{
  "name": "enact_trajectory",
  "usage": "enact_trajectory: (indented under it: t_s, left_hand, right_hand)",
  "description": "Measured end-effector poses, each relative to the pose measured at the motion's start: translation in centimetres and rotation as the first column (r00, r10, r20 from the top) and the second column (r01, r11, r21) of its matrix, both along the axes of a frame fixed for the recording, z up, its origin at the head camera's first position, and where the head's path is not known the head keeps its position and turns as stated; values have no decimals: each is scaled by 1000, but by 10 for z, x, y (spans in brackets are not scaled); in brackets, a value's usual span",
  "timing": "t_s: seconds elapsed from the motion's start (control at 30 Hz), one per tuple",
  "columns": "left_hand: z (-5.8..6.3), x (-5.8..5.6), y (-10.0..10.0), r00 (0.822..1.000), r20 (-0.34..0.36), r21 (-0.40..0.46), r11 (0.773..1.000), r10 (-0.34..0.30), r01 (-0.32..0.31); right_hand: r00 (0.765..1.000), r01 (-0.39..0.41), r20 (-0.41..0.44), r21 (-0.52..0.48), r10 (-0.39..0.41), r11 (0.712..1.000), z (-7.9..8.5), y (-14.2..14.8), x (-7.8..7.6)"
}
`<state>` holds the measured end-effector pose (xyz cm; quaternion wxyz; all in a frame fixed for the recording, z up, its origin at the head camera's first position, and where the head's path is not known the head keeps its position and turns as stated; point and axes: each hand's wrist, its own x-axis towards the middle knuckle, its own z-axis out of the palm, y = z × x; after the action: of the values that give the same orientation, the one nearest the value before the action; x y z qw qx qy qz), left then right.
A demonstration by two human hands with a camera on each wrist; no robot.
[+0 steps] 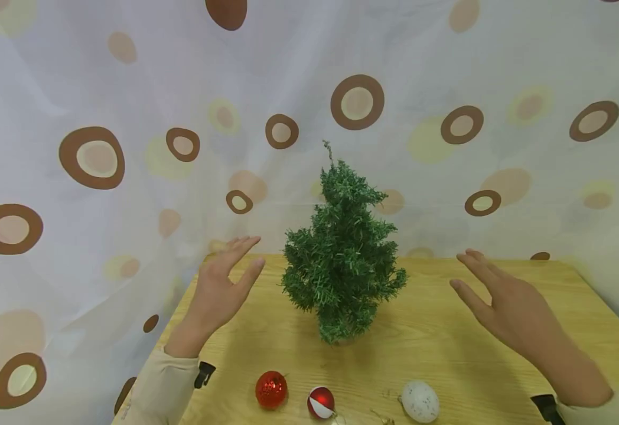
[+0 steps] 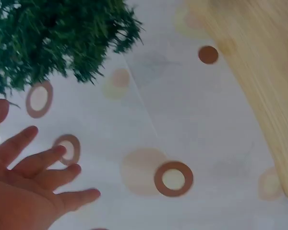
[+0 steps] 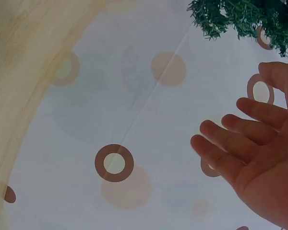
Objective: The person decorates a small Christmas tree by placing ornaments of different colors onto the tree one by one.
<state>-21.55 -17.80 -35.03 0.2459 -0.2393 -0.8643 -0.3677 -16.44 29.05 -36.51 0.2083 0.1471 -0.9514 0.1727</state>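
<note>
A small green artificial Christmas tree (image 1: 344,254) stands upright on the wooden table, its bare tip bent a little to the left. To its left my left hand (image 1: 216,295) is raised above the table, fingers extended and thumb apart, holding nothing. On the other side my right hand (image 1: 517,313) is held up in much the same way, palm toward the tree and touching nothing. Both wrist views show spread fingers with bare palms, the left hand (image 2: 33,182) and the right hand (image 3: 259,148) each below the tree's branches in the picture.
Near the table's front edge lie a shiny red ball ornament (image 1: 271,389), a red and white ball ornament (image 1: 321,402) and a white speckled ornament (image 1: 420,401). The wooden table (image 1: 437,330) reaches back to a white curtain (image 1: 299,59) with brown and beige circles.
</note>
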Motion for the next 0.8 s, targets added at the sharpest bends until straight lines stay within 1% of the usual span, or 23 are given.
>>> enact_trajectory:
  t_s: [0.07, 0.1, 0.17, 0.23, 0.37, 0.43, 0.53, 0.67, 0.8]
  left_hand:
    - [1, 2, 9, 997, -53, 38, 998, -56, 58]
    - [2, 4, 14, 995, -66, 51, 995, -79, 83]
    - [1, 6, 20, 991, -65, 80, 989, -120, 125]
    - [0, 9, 25, 986, -35, 119, 979, -160, 163]
    - [-3, 10, 28, 972, 47, 195, 956, -230, 217]
    - [-5, 9, 29, 966, 82, 213, 951, -244, 223]
    - [-6, 8, 31, 960, 128, 229, 949, -248, 215]
    - [-10, 5, 33, 952, 165, 252, 944, -257, 211]
    - [-12, 6, 35, 939, 210, 278, 937, -273, 211]
  right_hand:
    - [997, -15, -79, -14, 14, 1000, -3, -3, 3]
    - [992, -24, -121, -17, 22, 1000, -4, -4, 4]
    - [986, -40, -164, -28, 34, 999, -8, -7, 7]
    - [984, -47, -176, -40, 39, 998, -11, -11, 11]
    - [994, -39, -102, -70, 31, 997, -20, -19, 21]
    - [996, -45, -76, -80, 39, 996, -24, -24, 26]
    - [996, -75, -60, -87, 70, 993, -31, -29, 31]
    - [992, -119, -41, -94, 116, 988, -40, -35, 37]
    - [990, -138, 0, -97, 139, 986, -48, -40, 43]
